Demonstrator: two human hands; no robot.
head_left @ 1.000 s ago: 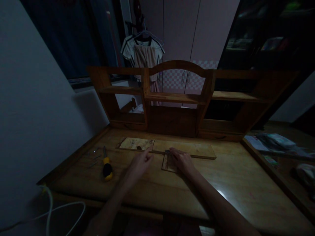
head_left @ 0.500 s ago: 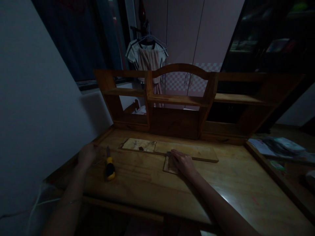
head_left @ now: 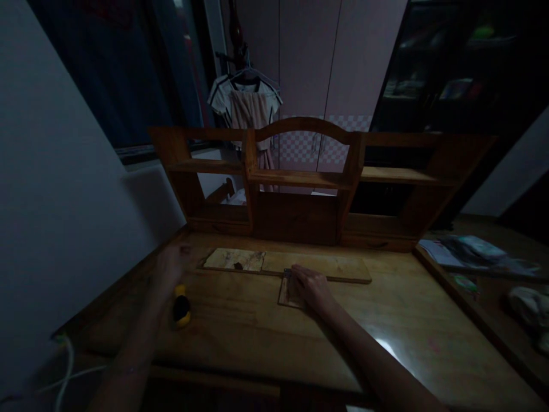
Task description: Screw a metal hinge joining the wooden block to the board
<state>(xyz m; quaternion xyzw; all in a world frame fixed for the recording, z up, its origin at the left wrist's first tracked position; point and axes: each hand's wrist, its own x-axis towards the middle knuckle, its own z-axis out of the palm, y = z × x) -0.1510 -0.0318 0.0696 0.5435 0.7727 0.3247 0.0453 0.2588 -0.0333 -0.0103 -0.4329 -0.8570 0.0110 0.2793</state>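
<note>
My right hand [head_left: 312, 289] has its fingers closed and pressed down on a small metal piece [head_left: 287, 273], which shows only in part. That piece lies where a small square wooden board [head_left: 286, 296] meets the front edge of a long narrow plank [head_left: 315, 266]. The plank's left part has a pale, torn-looking surface with a dark spot. My left hand [head_left: 169, 266] is in the air over the table's left side, smeared by motion, so its fingers cannot be made out. Below and beside it lies a screwdriver [head_left: 182, 309] with a yellow and black handle; its shaft is hidden by the hand.
A wooden desk [head_left: 240, 337] carries a shelf unit [head_left: 300, 178] along its back edge. The wall [head_left: 86, 189] stands close on the left, with a white cable [head_left: 68, 366] near the corner. Papers and bags [head_left: 467, 252] lie on a surface at the right.
My left hand has moved right and slightly up, now covering the screwdriver's shaft. My right hand stays on the small board. The whole view has shifted a little.
</note>
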